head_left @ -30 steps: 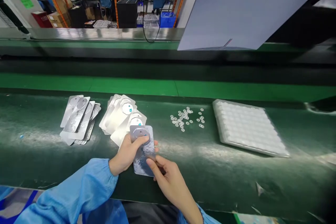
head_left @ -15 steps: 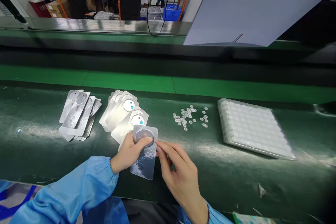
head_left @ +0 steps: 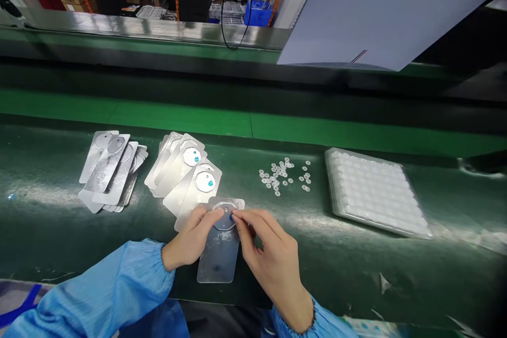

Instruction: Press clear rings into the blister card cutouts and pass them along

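My left hand [head_left: 189, 240] grips a silvery plate [head_left: 218, 256] by its left edge, thumb resting near the round patch at the plate's top. My right hand [head_left: 266, 257] pinches at that patch with thumb and forefinger; a small blue spot shows at the fingertips. The plate hangs just above the green mat. Just beyond it lies a fanned pile of plates with white round patches [head_left: 186, 175]. A second pile of bare silvery plates [head_left: 111, 169] lies further left.
Several small clear rings [head_left: 282, 175] lie scattered on the mat [head_left: 356, 259] right of the hands. A white compartment tray [head_left: 374, 193] sits at the right. A green conveyor belt [head_left: 253, 124] runs behind, with a large grey panel [head_left: 380, 10] overhead.
My right hand has moved from the plate's lower edge up to the round patch at its top. The plate has tilted flatter and shifted slightly right.
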### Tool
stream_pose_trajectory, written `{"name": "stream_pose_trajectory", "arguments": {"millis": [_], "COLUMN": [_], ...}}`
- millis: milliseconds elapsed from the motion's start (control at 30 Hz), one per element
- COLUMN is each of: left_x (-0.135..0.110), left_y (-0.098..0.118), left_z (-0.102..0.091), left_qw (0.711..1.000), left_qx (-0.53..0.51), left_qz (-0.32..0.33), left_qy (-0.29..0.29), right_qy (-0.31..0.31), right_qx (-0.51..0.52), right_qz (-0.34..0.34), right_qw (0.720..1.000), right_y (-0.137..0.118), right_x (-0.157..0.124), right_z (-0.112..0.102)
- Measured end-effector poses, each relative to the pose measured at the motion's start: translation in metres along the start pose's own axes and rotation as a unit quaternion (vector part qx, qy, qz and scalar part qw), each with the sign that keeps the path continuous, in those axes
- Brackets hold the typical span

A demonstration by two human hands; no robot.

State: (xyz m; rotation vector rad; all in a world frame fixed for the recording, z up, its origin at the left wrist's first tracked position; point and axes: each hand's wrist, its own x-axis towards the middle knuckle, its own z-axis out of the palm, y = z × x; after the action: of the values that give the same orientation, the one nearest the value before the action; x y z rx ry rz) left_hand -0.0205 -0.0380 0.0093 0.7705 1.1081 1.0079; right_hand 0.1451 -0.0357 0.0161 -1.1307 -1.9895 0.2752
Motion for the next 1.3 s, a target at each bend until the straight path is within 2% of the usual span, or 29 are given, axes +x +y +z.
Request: {"name": "stream_pose_trajectory", "arguments": {"millis": [167,267,367,400,467,567,633,700,733,800,867,933,967,1033,1100,1200,1300], "left_x": [0.002,0.005,0.007,0.007,0.006,0.004,0.004,0.005,0.005,0.006,0.006,0.006,0.006,0.006,0.006,0.006,0.005], "left_y": [-0.005,-0.01,-0.011,-0.01,-0.006,0.001,0.003,0.003,0.002,0.0,-0.002,-0.003,-0.004,-0.005,-0.005,-0.005,-0.002], "left_z": [-0.001,-0.002,-0.001,0.0,0.003,0.005,0.005,0.005,0.005,0.006,0.007,0.009,0.009,0.009,0.009,0.009,0.009], "left_qw": [1.0,0.999,0.993,0.991,0.986,0.976,0.976,0.975,0.975,0.975,0.974,0.974,0.975,0.977,0.979,0.978,0.979], "left_qx": [-0.003,0.001,-0.025,-0.052,-0.116,-0.163,-0.165,-0.164,-0.162,-0.154,-0.145,-0.136,-0.131,-0.122,-0.114,-0.113,-0.12], "left_qz": [-0.012,-0.026,-0.049,-0.07,-0.117,-0.142,-0.141,-0.145,-0.149,-0.158,-0.173,-0.18,-0.18,-0.172,-0.171,-0.173,-0.163], "left_qy": [-0.002,0.048,0.106,0.097,0.04,-0.027,-0.031,-0.034,-0.035,-0.032,-0.028,-0.025,-0.026,-0.026,-0.016,-0.004,-0.022], "right_qy": [-0.013,-0.012,0.004,0.012,0.028,0.094,0.176,0.225,0.234,0.193,0.157,0.161,0.165,0.173,0.088,0.01,-0.011], "right_qx": [-0.041,0.034,0.15,0.188,0.236,0.21,0.149,0.073,0.035,-0.083,-0.235,-0.32,-0.314,-0.234,-0.126,-0.069,-0.069], "right_qz": [0.033,0.081,0.159,0.192,0.259,0.38,0.475,0.549,0.558,0.555,0.495,0.4,0.35,0.259,0.178,0.117,0.1], "right_qw": [0.999,0.996,0.976,0.963,0.936,0.896,0.85,0.802,0.795,0.805,0.821,0.844,0.867,0.921,0.972,0.991,0.993], "right_y": [0.0,0.002,0.001,0.0,0.003,0.027,0.057,0.092,0.108,0.134,0.146,0.144,0.139,0.124,0.112,0.109,0.111], "right_x": [-0.002,-0.002,0.0,0.0,-0.003,-0.029,-0.064,-0.108,-0.131,-0.169,-0.186,-0.176,-0.161,-0.118,-0.067,-0.01,0.002], "right_z": [0.005,0.009,0.01,0.008,-0.002,-0.045,-0.092,-0.143,-0.167,-0.202,-0.211,-0.192,-0.174,-0.128,-0.082,-0.035,-0.023]}}
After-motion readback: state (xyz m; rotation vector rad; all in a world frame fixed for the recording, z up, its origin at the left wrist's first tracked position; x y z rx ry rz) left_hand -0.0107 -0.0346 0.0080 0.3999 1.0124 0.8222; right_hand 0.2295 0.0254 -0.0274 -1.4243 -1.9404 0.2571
